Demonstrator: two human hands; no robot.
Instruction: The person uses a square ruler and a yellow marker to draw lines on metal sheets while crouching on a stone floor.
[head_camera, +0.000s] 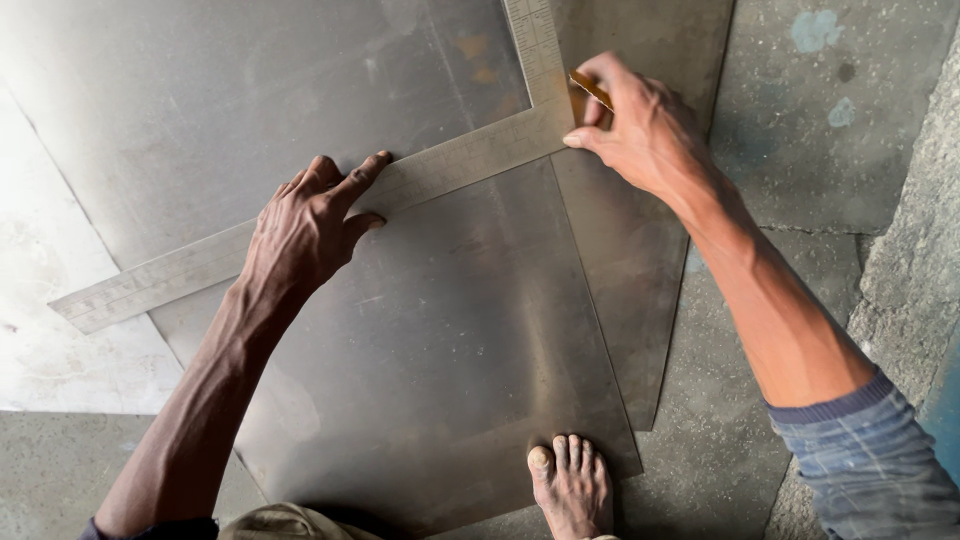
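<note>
A large metal L-shaped square (450, 165) lies across a grey sheet of metal (440, 330) on the floor. My left hand (305, 230) presses flat on the long arm of the square, fingers spread. At the square's corner, my right hand (640, 125) pinches a small brown marking tool (590, 90), with its thumb resting on the square's edge.
A bare foot (572, 485) stands on the near edge of the sheet. A second sheet (640, 250) lies underneath to the right. Pale sheet (50, 330) lies at the left. Concrete floor (830, 150) and a rough kerb (920, 230) run along the right.
</note>
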